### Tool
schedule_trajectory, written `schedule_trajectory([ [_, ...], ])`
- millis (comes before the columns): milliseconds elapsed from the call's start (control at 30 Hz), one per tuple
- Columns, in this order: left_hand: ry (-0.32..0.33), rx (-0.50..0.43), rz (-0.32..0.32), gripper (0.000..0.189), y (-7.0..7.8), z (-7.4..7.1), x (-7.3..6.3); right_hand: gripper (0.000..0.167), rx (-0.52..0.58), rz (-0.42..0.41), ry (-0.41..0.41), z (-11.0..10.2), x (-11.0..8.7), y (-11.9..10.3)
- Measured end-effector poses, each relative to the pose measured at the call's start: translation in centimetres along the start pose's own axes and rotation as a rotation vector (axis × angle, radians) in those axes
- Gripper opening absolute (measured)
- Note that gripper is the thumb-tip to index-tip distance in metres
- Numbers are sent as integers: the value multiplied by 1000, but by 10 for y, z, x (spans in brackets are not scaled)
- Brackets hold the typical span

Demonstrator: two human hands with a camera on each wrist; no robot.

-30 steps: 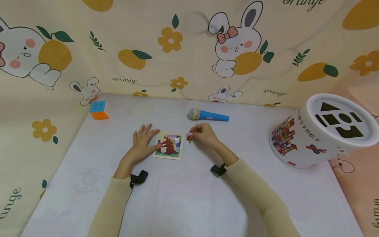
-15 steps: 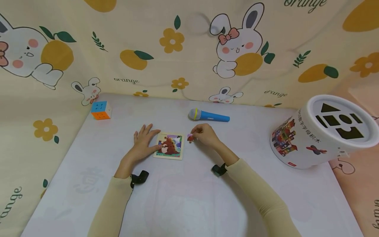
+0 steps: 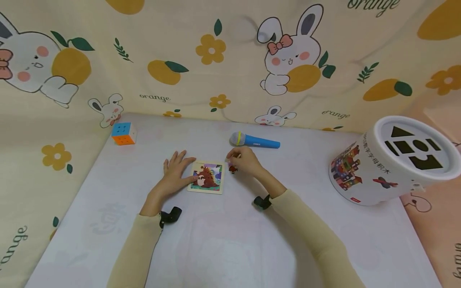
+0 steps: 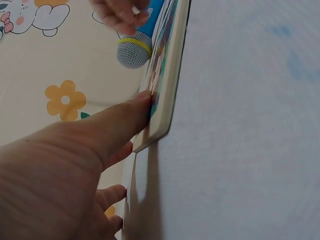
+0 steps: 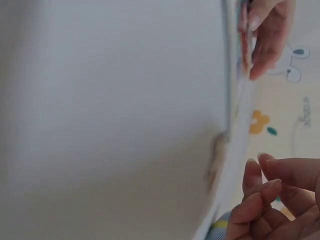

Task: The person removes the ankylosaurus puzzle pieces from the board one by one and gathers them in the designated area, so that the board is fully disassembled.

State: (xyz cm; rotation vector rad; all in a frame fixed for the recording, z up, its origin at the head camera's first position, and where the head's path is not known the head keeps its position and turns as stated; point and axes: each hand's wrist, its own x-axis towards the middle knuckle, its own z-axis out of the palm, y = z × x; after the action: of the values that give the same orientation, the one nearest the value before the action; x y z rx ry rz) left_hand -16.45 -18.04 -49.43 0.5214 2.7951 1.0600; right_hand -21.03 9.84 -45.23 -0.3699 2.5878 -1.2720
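Observation:
A small square jigsaw puzzle (image 3: 209, 182) in a pale wooden frame lies mid-table, showing a reddish-brown dinosaur. My left hand (image 3: 174, 174) is spread beside it, the thumb resting on the picture near its left edge; the left wrist view shows that thumb on the puzzle (image 4: 162, 75). Just right of the frame, a loose puzzle piece (image 3: 233, 169) lies on the table, partly covered by my right hand (image 3: 246, 162). In the right wrist view, the loosely bent fingers of my right hand (image 5: 280, 200) stand apart from the piece (image 5: 217, 160), with nothing visible between them.
A blue toy microphone (image 3: 257, 141) lies behind my right hand. At the back left stands a puzzle cube (image 3: 124, 133). A large white bucket (image 3: 381, 168) with shape holes in its lid stands at the right. A printed cloth (image 3: 173, 44) hangs behind the table.
My right hand has lifted slightly off the loose piece, which stays on the table. The left hand keeps its place on the puzzle, and the head view has shifted a little.

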Motion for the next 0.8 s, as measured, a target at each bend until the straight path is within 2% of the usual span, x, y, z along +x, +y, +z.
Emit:
schedule_trajectory([
  [167, -7, -4, -6, 67, 0, 0, 0, 16, -15, -53, -83, 12, 14, -16],
  [367, -1, -9, -7, 65, 0, -2, 0, 19, -33, -69, -244, 28, 27, -29],
  [500, -1, -7, -2, 65, -1, -1, -1, 21, -36, -74, -319, 37, 32, -35],
  [800, 7, -11, 10, 63, -2, -1, -1, 23, -67, -66, -340, 49, 38, -41],
])
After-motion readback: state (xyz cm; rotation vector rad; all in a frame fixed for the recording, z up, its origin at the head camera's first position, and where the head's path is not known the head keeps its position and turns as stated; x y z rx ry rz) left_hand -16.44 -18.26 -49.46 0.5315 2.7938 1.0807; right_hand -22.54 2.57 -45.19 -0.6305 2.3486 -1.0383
